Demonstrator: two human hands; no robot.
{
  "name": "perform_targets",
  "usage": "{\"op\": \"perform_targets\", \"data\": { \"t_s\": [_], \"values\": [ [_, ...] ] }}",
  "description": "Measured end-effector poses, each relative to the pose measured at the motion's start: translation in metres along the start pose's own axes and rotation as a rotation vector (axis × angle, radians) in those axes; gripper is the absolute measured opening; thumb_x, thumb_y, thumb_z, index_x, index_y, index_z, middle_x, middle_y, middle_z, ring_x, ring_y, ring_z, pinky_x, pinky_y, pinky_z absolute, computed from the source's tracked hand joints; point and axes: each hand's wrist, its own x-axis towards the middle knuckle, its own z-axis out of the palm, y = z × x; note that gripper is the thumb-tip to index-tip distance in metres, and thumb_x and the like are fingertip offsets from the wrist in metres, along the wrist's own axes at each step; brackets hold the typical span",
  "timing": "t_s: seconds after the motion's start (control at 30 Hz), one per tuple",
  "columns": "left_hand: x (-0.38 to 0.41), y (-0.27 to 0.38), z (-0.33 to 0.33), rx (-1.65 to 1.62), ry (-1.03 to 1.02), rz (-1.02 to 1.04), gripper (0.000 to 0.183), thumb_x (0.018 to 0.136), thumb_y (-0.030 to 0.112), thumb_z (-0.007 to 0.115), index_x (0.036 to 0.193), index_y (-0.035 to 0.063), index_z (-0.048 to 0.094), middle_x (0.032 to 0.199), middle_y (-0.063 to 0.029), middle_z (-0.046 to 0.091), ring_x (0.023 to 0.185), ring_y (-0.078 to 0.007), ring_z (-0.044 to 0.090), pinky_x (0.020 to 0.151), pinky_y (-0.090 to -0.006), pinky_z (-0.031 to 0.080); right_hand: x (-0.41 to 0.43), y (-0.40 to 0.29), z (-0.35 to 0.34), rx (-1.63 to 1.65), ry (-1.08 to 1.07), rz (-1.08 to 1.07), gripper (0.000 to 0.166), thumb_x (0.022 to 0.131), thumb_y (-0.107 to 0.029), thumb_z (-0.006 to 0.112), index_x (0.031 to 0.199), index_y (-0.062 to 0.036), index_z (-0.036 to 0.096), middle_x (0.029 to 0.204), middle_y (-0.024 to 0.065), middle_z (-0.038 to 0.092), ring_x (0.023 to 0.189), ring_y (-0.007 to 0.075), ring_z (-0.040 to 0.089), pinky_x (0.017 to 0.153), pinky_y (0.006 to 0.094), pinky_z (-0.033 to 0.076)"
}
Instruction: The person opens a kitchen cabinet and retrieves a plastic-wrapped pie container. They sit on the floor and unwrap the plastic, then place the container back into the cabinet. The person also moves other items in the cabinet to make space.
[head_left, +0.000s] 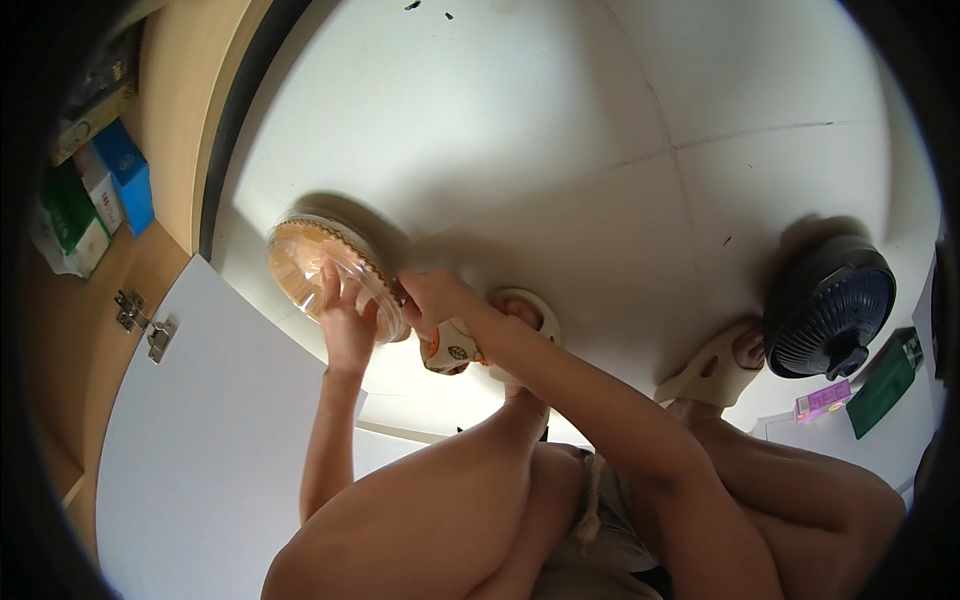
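Note:
A round stack of brown paper liners in clear plastic (296, 262) is tilted up off the pale floor, its scalloped edge facing right. My left hand (349, 319) grips it from below, fingers spread over its front. At its right edge is my right hand (439, 300), fingers curled against the rim; its fingertips are partly hidden. Just below the right hand is a cream printed item with a leaf pattern and orange parts (454, 349); whether the hand holds it too cannot be seen.
An open cabinet door (217, 420) stands left, hinged to a wooden cabinet (176, 112) with boxes (124, 176) inside. A dark lidded pot (829, 307) is by my slippered foot (720, 364); my other slipper (551, 315) is near my right hand. Pink (823, 400) and green (885, 386) packages lie right.

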Motion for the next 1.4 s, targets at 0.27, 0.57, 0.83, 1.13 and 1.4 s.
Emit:
{"op": "perform_targets", "data": {
  "t_s": [0.27,0.57,0.83,1.13,1.4],
  "values": [
    [-0.005,0.046,-0.005,-0.158,0.152,-0.023,0.038,0.068,-0.010,0.063,0.104,0.0018,0.060,0.122,-0.0159,0.043,0.110,-0.0343,0.050,0.085,-0.0394,0.047,-0.014,0.000,-0.006,0.014,0.118,-0.094,0.016,0.077,-0.015,0.057,0.084,-0.0011,0.053,0.072,0.0197,0.062,0.067,0.0390,0.060,0.060,0.0443,0.049],
    [-0.019,0.052,-0.020,-0.779,0.088,0.013,0.053,0.091,0.020,0.047,0.137,-0.0041,0.035,0.153,-0.0170,0.008,0.141,-0.0312,0.010,0.112,-0.0398,0.016,-0.022,0.000,0.009,0.035,0.171,-0.188,0.019,0.074,-0.016,0.059,0.088,-0.0029,0.054,0.075,0.0145,0.062,0.063,0.0340,0.060,0.058,0.0401,0.048],
    [-0.007,0.096,-0.006,-0.505,0.439,0.027,0.065,0.084,0.023,0.053,0.139,-0.0017,0.029,0.144,-0.0213,0.025,0.133,-0.0327,0.026,0.107,-0.0394,0.024,-0.026,-0.008,0.012,-0.043,0.118,-0.220,0.021,0.073,-0.012,0.061,0.090,-0.0039,0.053,0.079,0.0139,0.060,0.070,0.0338,0.059,0.060,0.0401,0.047],
    [-0.040,0.042,0.003,-1.104,0.233,-0.146,0.041,0.091,0.032,0.048,0.110,-0.0041,0.048,0.088,-0.0056,0.055,0.079,-0.0139,0.051,0.069,-0.0282,0.044,-0.040,-0.047,0.013,-0.145,-0.004,-0.262,0.017,0.079,-0.011,0.057,0.085,0.0021,0.047,0.079,0.0173,0.060,0.069,0.0352,0.060,0.061,0.0442,0.049],
    [-0.035,0.035,0.014,-0.980,0.178,-0.114,0.062,0.091,0.023,0.044,0.142,-0.0050,0.022,0.129,-0.0192,0.043,0.117,-0.0275,0.042,0.100,-0.0359,0.031,-0.049,-0.050,0.013,-0.181,0.010,-0.228,0.024,0.077,-0.010,0.063,0.091,0.0009,0.047,0.086,0.0176,0.058,0.069,0.0359,0.058,0.063,0.0425,0.047]
  ]
}}
